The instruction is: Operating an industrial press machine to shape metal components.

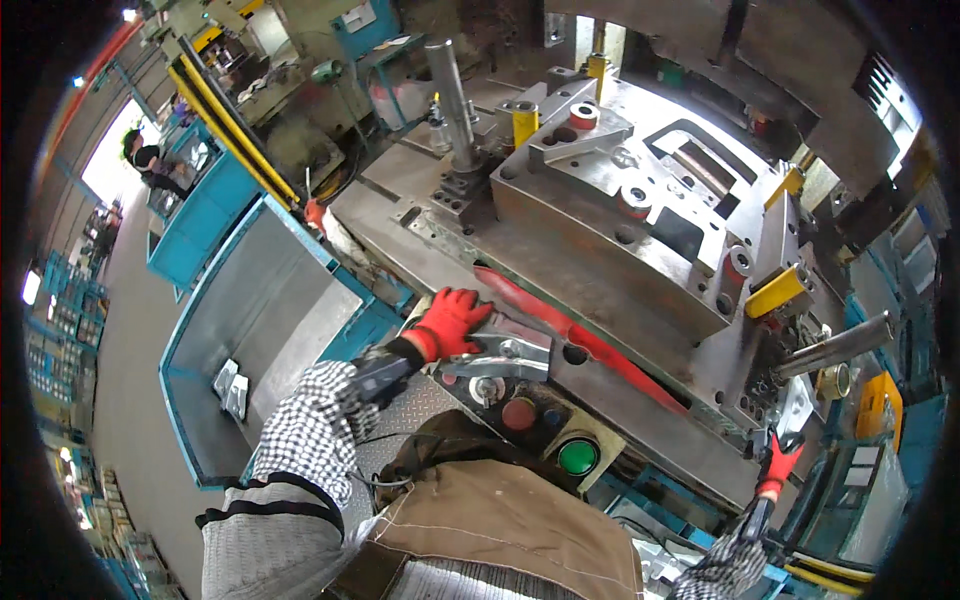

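The left hand (450, 322) pinches one stamped metal bracket (510, 352); the right hand (778, 462), fingers spread, touches another flat metal part (797, 404).

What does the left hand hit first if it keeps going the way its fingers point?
Probably nothing new: the left hand already rests on a grey stamped metal part. Straight on lies the red bar along the press die block; depth unclear.

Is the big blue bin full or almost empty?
Almost empty: the blue bin shows mostly bare grey floor, with only a couple of small metal pieces lying near its front corner.

Red gloves; checked sleeves; tan apron.
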Demonstrator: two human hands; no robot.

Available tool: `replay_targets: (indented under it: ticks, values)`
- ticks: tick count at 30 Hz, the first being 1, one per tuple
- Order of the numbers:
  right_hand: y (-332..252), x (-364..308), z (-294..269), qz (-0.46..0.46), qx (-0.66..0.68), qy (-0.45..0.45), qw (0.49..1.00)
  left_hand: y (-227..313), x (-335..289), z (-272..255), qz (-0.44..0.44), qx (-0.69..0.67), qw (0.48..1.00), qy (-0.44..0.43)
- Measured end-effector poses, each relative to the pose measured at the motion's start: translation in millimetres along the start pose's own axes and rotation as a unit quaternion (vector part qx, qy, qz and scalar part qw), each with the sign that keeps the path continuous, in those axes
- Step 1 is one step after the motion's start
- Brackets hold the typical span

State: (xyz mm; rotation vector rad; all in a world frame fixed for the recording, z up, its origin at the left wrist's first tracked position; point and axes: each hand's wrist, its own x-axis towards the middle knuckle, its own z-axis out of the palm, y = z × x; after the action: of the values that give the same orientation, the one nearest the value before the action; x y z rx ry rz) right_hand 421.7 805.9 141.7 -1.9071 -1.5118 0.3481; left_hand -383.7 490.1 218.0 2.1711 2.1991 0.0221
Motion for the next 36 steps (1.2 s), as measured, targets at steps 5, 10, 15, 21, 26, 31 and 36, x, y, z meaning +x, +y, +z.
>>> replay_targets:
  ticks: [5,10,15,21,26,31,36]
  values:
    - [-10.8,-153.1,-93.2,-0.037,0.332,-0.075,0.940,-22.7,-56.6,14.9,-0.154,-0.164,0.960,0.165]
    - [-126.1,-235.6,-133.1,-0.084,0.280,-0.197,0.936,-20.4,-75.1,47.5,-0.169,-0.343,0.920,0.089]
    - [-301.6,-225.7,-89.6,-0.147,0.405,-0.400,0.809,-18.8,-60.7,66.0,-0.256,-0.289,0.920,0.068]
    - [-491.7,-117.6,-16.1,-0.462,0.158,-0.344,0.802,-13.4,-57.0,67.5,-0.232,-0.320,0.912,0.107]
    - [-575.7,-13.1,81.1,-0.473,0.014,-0.338,0.814,-19.6,-67.1,62.5,-0.179,-0.400,0.890,0.126]
    - [-591.1,52.6,153.9,-0.436,-0.076,-0.428,0.788,-45.4,-112.0,50.5,-0.191,-0.466,0.825,0.255]
    - [-563.5,77.9,186.4,-0.387,-0.073,-0.487,0.780,-88.8,-167.5,56.9,-0.340,-0.538,0.727,0.259]
